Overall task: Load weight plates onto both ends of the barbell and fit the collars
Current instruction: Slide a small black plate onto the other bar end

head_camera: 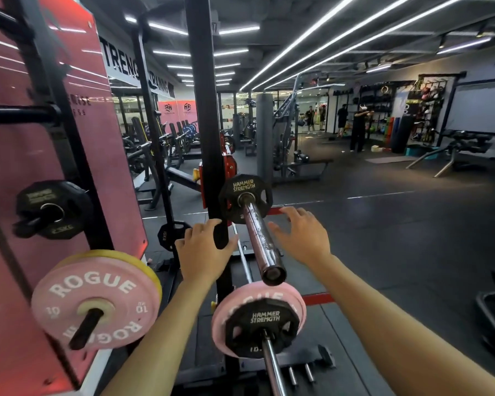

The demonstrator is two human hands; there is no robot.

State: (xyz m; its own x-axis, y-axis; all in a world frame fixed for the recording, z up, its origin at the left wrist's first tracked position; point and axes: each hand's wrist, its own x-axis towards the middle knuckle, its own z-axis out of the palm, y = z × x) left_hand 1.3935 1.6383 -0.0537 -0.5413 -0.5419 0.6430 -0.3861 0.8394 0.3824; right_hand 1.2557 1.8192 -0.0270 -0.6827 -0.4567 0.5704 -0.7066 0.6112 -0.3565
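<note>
At the far left, a small black plate [53,210] is hanging on a storage peg, and below it a pink Rogue plate [96,300] is sitting in front of a yellow one [143,262] on another peg, all well to the left of the left hand [203,250]. That hand is hovering with its fingers [209,224] spread and relaxed, holding nothing, just beside the black rack upright [205,110]. Between the two hands, the chrome barbell sleeve [262,238] is pointing toward the camera, and a small black Hammer Strength plate [245,198] is sitting on it beyond the fingertips. The right hand [303,238] is hovering just right of the sleeve, fingers [296,214] likewise loose and apart, gripping nothing. Below the wrists, a black Hammer Strength plate [262,327] is resting against pink plates [292,295] on a thinner peg [273,367].
</note>
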